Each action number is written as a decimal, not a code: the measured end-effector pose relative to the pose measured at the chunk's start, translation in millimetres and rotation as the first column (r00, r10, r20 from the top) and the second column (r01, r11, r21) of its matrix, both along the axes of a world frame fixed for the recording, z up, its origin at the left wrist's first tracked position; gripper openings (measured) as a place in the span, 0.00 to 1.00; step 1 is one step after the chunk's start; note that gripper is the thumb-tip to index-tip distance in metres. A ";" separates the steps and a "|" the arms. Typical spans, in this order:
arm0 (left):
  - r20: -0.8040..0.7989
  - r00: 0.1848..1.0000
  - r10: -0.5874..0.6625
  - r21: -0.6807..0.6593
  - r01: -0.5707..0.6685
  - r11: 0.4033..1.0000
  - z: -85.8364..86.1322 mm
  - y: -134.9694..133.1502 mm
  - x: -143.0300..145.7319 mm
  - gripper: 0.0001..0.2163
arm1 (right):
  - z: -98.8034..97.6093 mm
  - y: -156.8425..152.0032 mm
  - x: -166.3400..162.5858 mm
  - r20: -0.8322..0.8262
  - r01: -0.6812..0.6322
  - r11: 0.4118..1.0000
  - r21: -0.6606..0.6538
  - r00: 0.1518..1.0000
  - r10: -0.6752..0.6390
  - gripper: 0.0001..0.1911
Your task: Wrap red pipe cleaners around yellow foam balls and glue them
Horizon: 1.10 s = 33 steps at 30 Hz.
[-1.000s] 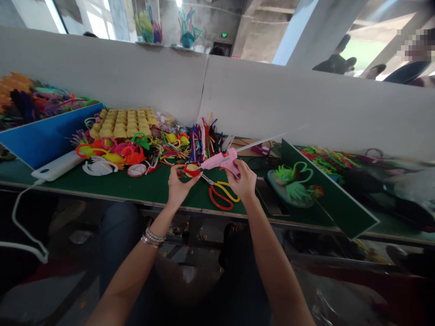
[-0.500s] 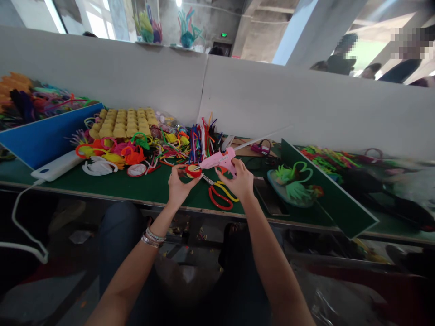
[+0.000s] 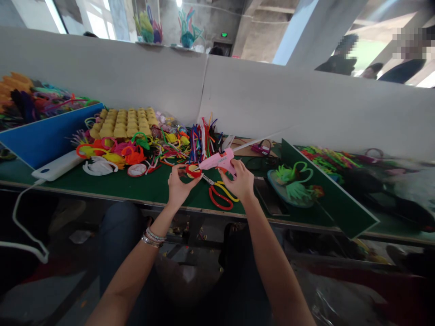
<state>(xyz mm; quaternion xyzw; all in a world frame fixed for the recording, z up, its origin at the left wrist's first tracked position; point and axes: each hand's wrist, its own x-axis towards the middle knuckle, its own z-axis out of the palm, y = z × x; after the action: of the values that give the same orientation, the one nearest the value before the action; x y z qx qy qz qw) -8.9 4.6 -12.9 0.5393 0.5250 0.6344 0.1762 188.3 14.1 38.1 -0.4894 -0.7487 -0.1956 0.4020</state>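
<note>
Bracelets (image 3: 154, 236): on the left wrist, in front of the table edge.
Left hand (image 3: 178, 186): closed in a pinch; thumb and fingers grip a small round piece.
Right hand (image 3: 243, 181): closed around the handle of the glue gun; whether the trigger is pressed cannot be told.
Round piece (image 3: 194, 172): located at the left fingertips, above the green table (image 3: 149, 190); red around the side, pale yellow within, the open face turned up toward the gun.
Glue gun (image 3: 217, 159): pink body, orange trigger; a translucent glue stick (image 3: 258, 138) projects from the rear.
Gun axis: slants from the nozzle at lower left to the stick at upper right.
Nozzle alignment: tip directed left at the round piece, at its right side; contact cannot be confirmed. The left hand is nearer the tip, the right nearer the rear.
Scissors (image 3: 212, 183): on the table below the gun, one handle red, one yellow.
Dish (image 3: 288, 202): right of the right hand, bearing green fuzzy pieces.
Coloured stems (image 3: 205, 142): bundled beyond the gun.
Egg tray (image 3: 124, 123): yellow, on the pile at left.
Partition (image 3: 272, 99): white, behind the table.
</note>
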 end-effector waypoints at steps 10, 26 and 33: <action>0.056 0.998 0.009 -0.020 -0.008 1.000 0.4 -0.5 0.8 0.27 | 3.1 -0.7 2.2 -0.010 -0.010 0.998 0.059 1.000 0.011 0.16; 0.135 0.990 -0.038 -0.002 0.038 0.999 -0.8 2.0 0.9 0.27 | 0.5 2.9 6.8 -0.036 -0.065 0.990 0.128 0.997 0.070 0.12; 0.141 0.989 -0.054 0.001 0.054 0.999 -0.5 2.2 1.0 0.27 | -2.7 4.1 6.4 -0.062 -0.064 0.995 0.082 0.996 0.070 0.14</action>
<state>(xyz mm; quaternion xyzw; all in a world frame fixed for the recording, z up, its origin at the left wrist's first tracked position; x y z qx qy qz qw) -7.9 6.8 -13.4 0.5068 0.4974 0.6653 0.2308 194.7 18.2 35.4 -0.4537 -0.7429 -0.1957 0.4516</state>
